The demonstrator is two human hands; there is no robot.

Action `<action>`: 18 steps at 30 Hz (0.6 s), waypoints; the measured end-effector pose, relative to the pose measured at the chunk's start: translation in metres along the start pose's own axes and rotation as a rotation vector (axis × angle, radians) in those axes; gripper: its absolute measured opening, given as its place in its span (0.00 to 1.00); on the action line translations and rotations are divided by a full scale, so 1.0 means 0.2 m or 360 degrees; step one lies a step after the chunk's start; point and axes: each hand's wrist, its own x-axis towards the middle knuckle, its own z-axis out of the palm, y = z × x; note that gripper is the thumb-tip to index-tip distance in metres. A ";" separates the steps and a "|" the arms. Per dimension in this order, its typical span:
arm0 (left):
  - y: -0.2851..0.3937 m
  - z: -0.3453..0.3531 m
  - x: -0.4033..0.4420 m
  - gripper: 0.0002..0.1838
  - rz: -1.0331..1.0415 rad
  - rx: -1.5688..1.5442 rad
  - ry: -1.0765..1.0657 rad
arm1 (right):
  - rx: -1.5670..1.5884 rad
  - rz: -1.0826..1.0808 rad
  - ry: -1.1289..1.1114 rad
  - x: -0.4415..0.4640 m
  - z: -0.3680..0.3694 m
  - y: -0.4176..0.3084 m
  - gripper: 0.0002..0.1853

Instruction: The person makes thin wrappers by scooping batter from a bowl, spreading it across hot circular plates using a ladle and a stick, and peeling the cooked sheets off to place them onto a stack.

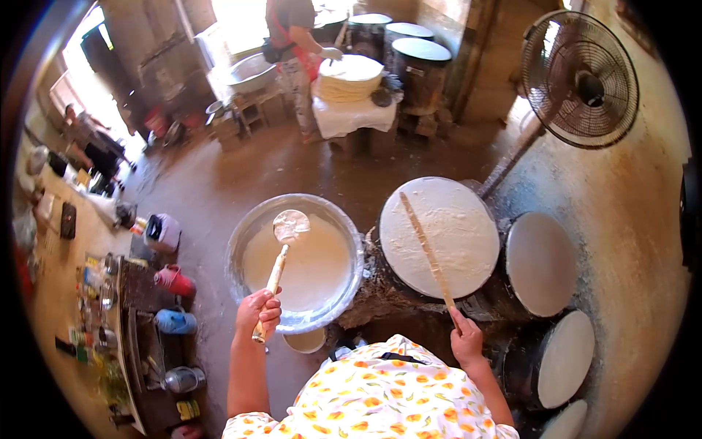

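Across the brown floor [248, 164], the work equipment was arranged around the operator's position. At the left edge, a pale tabletop [51, 260] was crowded with bottles and small containers. At the far side, a person [291, 62] was positioned beside a stack of round sheets [349, 82], which was supported on a cloth-covered stand [349, 123]. At the right, a pedestal fan [580, 79] was placed near the wall. Left of centre, a wide basin [311, 320] was filled with cream-coloured liquid. Just beside it, a round plate [472, 230] was covered by a white, uneven layer. Two further discs, an upper disc [541, 265] and a lower disc [565, 358], were set along the right side. A flat wooden strip [425, 245] was extended across the coated plate. A ladle [277, 271] was held over the basin; whether its coated bowl was touching the liquid could not be determined. The ladle handle was enclosed by the curled fingers of the left hand [259, 311]. The near end of the strip was pinched by the fingers of the right hand [466, 338].
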 end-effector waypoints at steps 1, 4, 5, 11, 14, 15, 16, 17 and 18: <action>0.01 0.08 0.01 0.13 0.0007 0.0042 -0.0011 | -0.0019 0.0011 -0.0012 0.00 -0.01 -0.03 0.32; 0.05 0.38 0.08 0.10 -0.0056 0.0376 -0.0029 | -0.0074 0.0032 0.0023 -0.02 -0.03 -0.09 0.32; 0.05 0.49 0.11 0.09 -0.0078 0.0487 -0.0053 | -0.0083 0.0058 0.0049 -0.03 -0.04 -0.11 0.32; -0.22 1.06 0.33 0.09 -0.0227 0.0961 -0.0457 | -0.0205 0.0089 0.0337 -0.07 -0.23 -0.07 0.32; -0.51 1.36 0.38 0.09 -0.0217 0.1155 -0.0649 | -0.0278 0.0152 0.0514 -0.11 -0.38 0.08 0.33; -0.63 1.46 0.38 0.08 -0.0176 0.1241 -0.0699 | -0.0387 0.0183 0.0527 -0.13 -0.43 0.15 0.34; -0.75 1.56 0.37 0.06 -0.0138 0.1325 -0.0739 | -0.0405 0.0232 0.0565 -0.15 -0.49 0.21 0.34; -0.87 1.66 0.36 0.06 -0.0165 0.1358 -0.0794 | -0.0493 0.0280 0.0613 -0.17 -0.55 0.26 0.34; -1.00 1.72 0.38 0.06 -0.0163 0.1376 -0.0850 | -0.0578 0.0330 0.0663 -0.20 -0.60 0.32 0.35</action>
